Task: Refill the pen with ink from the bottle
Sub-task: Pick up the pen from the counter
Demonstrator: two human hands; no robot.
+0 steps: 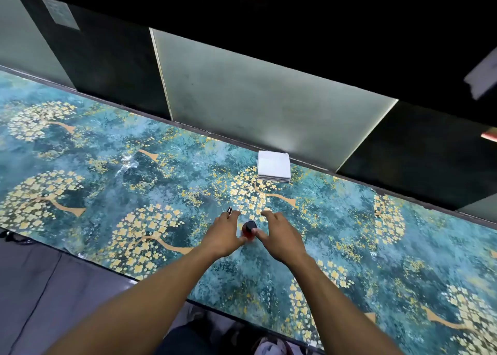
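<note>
A small ink bottle with a black cap and red ink stands upright on the patterned table. My left hand is on its left with fingers spread and the thumb tip against the bottle's base. On the bottle's right, my right hand is spread too, its thumb touching the cap. Neither hand has closed around the bottle. The dark end of the pen shows just beyond my left fingers. The rest of the pen is hidden under that hand, and it appears to lie on the table.
A stack of white tissues sits near the table's far edge, behind the bottle. Frosted glass panels and dark panels rise along that far edge. The near table edge runs diagonally below my forearms, with the floor and my shoes beneath it.
</note>
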